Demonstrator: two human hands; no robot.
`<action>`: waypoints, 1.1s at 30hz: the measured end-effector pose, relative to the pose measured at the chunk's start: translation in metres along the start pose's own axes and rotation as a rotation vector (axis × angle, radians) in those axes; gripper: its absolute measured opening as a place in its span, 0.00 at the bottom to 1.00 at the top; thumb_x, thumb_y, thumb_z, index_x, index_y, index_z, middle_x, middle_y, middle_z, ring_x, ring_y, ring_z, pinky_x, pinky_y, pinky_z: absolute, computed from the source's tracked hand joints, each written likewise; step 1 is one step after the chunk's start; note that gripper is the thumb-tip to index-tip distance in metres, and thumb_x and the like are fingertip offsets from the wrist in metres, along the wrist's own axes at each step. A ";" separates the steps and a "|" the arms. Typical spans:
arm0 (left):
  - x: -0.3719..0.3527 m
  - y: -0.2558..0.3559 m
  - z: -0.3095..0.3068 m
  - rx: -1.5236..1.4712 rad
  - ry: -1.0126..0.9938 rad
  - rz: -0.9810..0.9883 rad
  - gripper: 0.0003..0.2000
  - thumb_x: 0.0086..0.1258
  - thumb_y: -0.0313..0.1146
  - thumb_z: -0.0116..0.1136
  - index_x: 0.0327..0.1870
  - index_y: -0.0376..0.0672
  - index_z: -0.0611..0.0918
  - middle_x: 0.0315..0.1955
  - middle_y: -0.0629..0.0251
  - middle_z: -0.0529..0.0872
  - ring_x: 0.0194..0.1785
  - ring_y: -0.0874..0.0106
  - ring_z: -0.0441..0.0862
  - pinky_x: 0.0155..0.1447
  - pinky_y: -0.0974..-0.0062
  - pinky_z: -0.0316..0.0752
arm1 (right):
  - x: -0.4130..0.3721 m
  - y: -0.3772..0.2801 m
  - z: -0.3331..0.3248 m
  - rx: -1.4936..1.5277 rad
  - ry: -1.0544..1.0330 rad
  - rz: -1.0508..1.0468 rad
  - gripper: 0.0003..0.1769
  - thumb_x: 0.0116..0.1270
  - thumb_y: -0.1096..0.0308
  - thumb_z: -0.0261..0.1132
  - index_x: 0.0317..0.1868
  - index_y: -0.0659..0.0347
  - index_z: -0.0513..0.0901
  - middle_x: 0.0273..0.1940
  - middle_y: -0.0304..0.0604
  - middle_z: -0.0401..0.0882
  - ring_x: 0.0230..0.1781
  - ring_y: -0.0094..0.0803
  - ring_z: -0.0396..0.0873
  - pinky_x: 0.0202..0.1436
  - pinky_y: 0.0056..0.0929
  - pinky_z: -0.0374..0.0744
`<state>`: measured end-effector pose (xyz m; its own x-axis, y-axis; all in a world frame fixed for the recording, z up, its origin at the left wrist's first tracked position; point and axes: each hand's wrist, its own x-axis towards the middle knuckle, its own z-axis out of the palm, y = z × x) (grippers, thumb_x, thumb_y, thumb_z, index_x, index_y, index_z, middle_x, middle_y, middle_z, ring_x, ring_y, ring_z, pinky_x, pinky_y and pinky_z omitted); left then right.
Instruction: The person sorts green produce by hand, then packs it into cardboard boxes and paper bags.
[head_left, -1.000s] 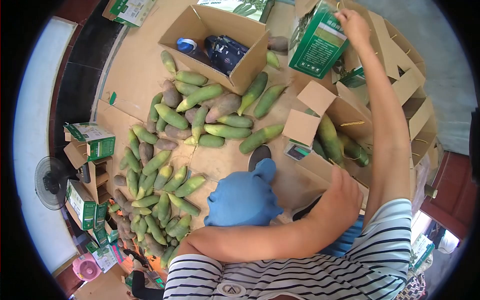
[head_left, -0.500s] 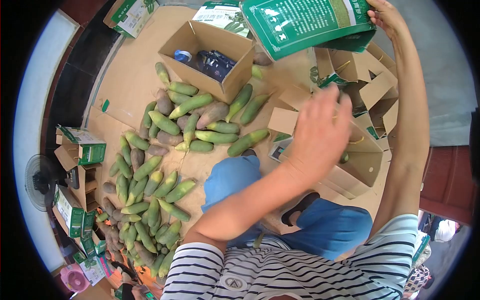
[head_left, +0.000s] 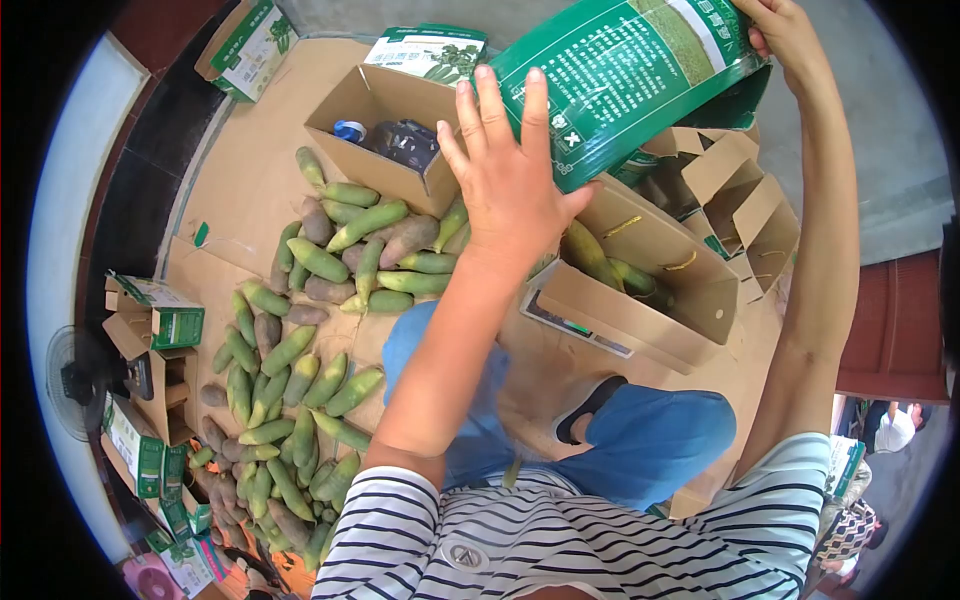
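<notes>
Holds the green box (head_left: 610, 110) tilted across the top of the frame, its upper edge cut off there. Sets its left corner, in view, just beside the white box (head_left: 425, 50) at upper centre, and its right end over the open cartons (head_left: 735, 185), with the grey wall (head_left: 900, 170) past them at the right. Has the radish carton (head_left: 620, 315) close below in view, right of centre, flaps folded out and radishes (head_left: 588, 255) inside. Meets the bottle carton (head_left: 365, 160) at upper left of centre, with the bottle (head_left: 349, 131) and a bag (head_left: 408, 145) in it, and the heap (head_left: 290, 395) spreading from there to the lower left. Leaves a strip of cardboard floor (head_left: 225, 180) at upper left, between heap and dark edging, and another stretch between radish carton and jeans (head_left: 655, 440). Pinches the box at its upper right end with the right hand (head_left: 775, 30), thumb and fingers closed on the edge. Spreads the left hand (head_left: 510, 190), fingers fanned upward, back to the camera, before the box's lower left side. Cannot tell whether touching it there.
</notes>
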<state>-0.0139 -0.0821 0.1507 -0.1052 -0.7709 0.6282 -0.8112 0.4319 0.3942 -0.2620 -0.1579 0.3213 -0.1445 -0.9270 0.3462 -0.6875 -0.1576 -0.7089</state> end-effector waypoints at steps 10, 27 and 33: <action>0.009 0.002 0.012 -0.329 -0.130 -0.086 0.61 0.36 0.45 0.79 0.72 0.44 0.48 0.68 0.34 0.46 0.65 0.41 0.61 0.63 0.53 0.63 | -0.030 0.015 -0.028 -0.187 -0.082 -0.073 0.14 0.68 0.58 0.58 0.44 0.59 0.81 0.27 0.32 0.77 0.26 0.18 0.74 0.32 0.20 0.73; -0.018 0.065 0.032 -0.600 -0.226 0.025 0.67 0.31 0.56 0.78 0.71 0.37 0.44 0.66 0.35 0.50 0.70 0.43 0.53 0.66 0.50 0.60 | -0.127 -0.082 -0.009 -0.938 0.668 -0.707 0.08 0.62 0.68 0.59 0.28 0.65 0.77 0.23 0.51 0.77 0.23 0.46 0.75 0.28 0.39 0.73; -0.036 0.073 0.049 -0.703 -0.388 0.020 0.71 0.31 0.60 0.76 0.70 0.32 0.39 0.67 0.31 0.46 0.70 0.41 0.51 0.67 0.55 0.61 | -0.110 -0.084 -0.005 -1.167 0.491 -0.458 0.08 0.56 0.71 0.59 0.24 0.66 0.80 0.25 0.57 0.78 0.29 0.52 0.78 0.34 0.45 0.76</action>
<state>-0.0970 -0.0457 0.1241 -0.4130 -0.8118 0.4128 -0.2680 0.5415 0.7968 -0.1923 -0.0408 0.3458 0.1906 -0.6139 0.7660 -0.9065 0.1894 0.3773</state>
